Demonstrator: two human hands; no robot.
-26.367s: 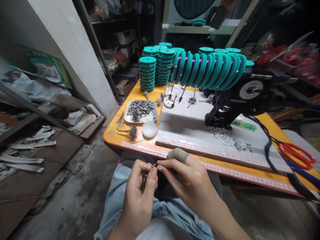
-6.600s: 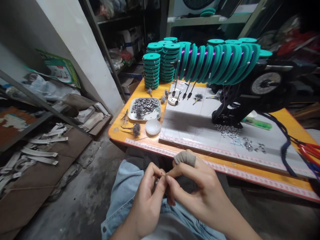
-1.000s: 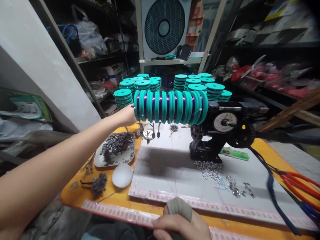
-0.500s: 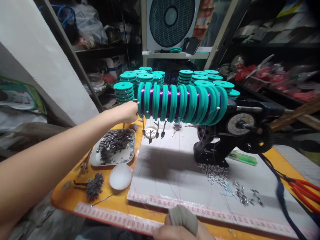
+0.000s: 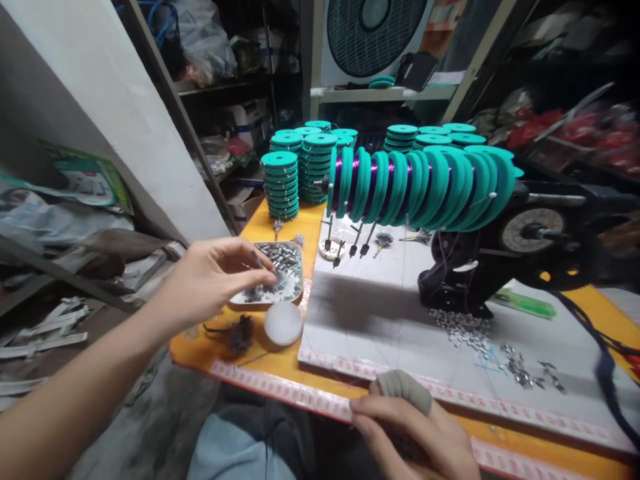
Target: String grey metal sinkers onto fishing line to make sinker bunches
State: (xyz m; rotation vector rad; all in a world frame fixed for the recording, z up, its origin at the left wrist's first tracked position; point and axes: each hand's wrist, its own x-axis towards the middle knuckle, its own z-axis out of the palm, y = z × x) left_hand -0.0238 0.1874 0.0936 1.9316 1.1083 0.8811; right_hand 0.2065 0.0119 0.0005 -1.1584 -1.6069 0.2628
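Note:
My left hand (image 5: 220, 275) is over the left part of a white tray (image 5: 301, 270) of small grey metal cylinders. Its thumb and fingers curve together; whatever lies between the tips is too small to make out. At the table's front edge, my right hand (image 5: 415, 430) has its fingertips pinched, with a grey cover on one finger. Faint lines run down towards it, but what it grips is hidden. Beyond both hands, a row of teal foam spools (image 5: 425, 183) wound with purple line sits on a black machine's shaft (image 5: 323, 183). Dark small weights (image 5: 353, 250) hang below the row.
Stacked teal spools (image 5: 280, 187) stand behind the tray. A white round lid (image 5: 283, 324) and a dark spiky bundle (image 5: 241, 333) lie nearer. On the white board (image 5: 360, 320) are silvery pieces (image 5: 460, 331) and a green cutter (image 5: 527, 303). A measuring tape (image 5: 280, 390) lines the edge.
My left hand has come back from the left end of the spool row to above the tray. My right hand stays low at the front edge. The view has shifted left.

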